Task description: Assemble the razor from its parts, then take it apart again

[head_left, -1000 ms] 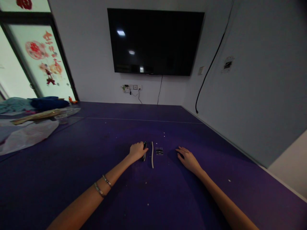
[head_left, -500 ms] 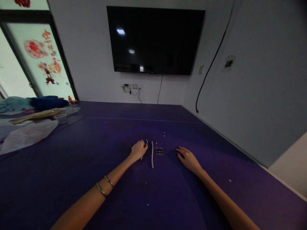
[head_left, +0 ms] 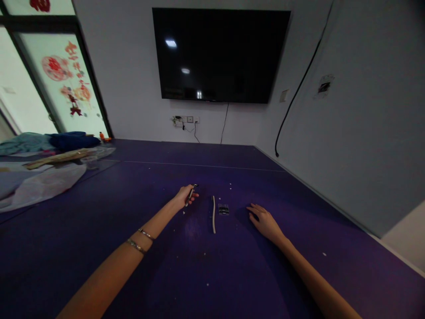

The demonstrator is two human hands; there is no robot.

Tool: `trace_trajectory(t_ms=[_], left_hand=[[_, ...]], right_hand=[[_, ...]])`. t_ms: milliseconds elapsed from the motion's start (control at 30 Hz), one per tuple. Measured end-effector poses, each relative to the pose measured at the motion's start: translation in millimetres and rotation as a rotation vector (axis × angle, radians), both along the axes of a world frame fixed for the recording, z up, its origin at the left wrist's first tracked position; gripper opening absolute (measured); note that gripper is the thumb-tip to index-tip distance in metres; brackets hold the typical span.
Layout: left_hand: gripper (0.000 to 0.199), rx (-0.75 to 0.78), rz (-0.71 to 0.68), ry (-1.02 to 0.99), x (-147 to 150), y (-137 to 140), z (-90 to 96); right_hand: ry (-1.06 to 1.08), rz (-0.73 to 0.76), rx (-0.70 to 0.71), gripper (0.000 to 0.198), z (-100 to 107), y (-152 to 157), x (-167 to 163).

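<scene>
My left hand (head_left: 186,195) is closed round a razor (head_left: 191,193), a slim handle with a dark crosswise head at its far end. The hand is raised a little over the purple surface, left of the other items. A pale, thin stick like a toothbrush (head_left: 214,217) lies lengthwise on the surface, its far tip darker. Right beside it sits a small clear-and-black case (head_left: 223,209), whose contents are too small to make out. My right hand (head_left: 263,219) rests on the surface to the right of the case, fingers stretched and slightly apart, holding nothing.
Small white scraps (head_left: 230,186) dot the purple surface (head_left: 159,274). At the far left lie folded cloths (head_left: 73,141) and a clear plastic bag (head_left: 49,184). A television (head_left: 222,55) hangs on the back wall; a black cable (head_left: 299,86) dangles at the right.
My left hand has moved left and away from me with the razor, now apart from the toothbrush-like stick. My right hand stays in place. The view has shifted slightly.
</scene>
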State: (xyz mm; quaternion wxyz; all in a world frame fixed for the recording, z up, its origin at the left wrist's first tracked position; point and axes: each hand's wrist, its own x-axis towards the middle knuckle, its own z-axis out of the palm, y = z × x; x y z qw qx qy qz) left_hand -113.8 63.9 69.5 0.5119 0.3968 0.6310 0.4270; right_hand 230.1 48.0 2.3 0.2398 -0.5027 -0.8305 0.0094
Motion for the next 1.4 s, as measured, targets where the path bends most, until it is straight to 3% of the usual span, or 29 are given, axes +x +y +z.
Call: trace_trajectory(t_ms=[233,500,733,1100,1400], left_hand=[[0.043,-0.182,-0.061,-0.114,-17.5,7.1,-5.7],[0.043,-0.321,-0.125,-0.131,-22.6,8.7,-10.2],[0.041,-0.340,-0.151,-0.106,-25.3,12.7,-10.1],[0.042,-0.219,-0.125,-0.018,-25.3,12.4,-17.4],[0.045,0.166,-0.020,0.088,-1.5,-6.1,-11.8]], right_hand=[[0.015,0.003,-0.017,0.038,-2.0,2.3,0.8],[0.019,0.006,-0.017,0.039,0.6,0.6,0.5],[0.021,0.016,-0.008,0.038,-1.1,2.1,1.4],[-0.018,-0.002,-0.013,0.040,2.6,-0.4,-0.5],[-0.003,0.004,-0.009,0.039,2.5,-0.3,-0.3]])
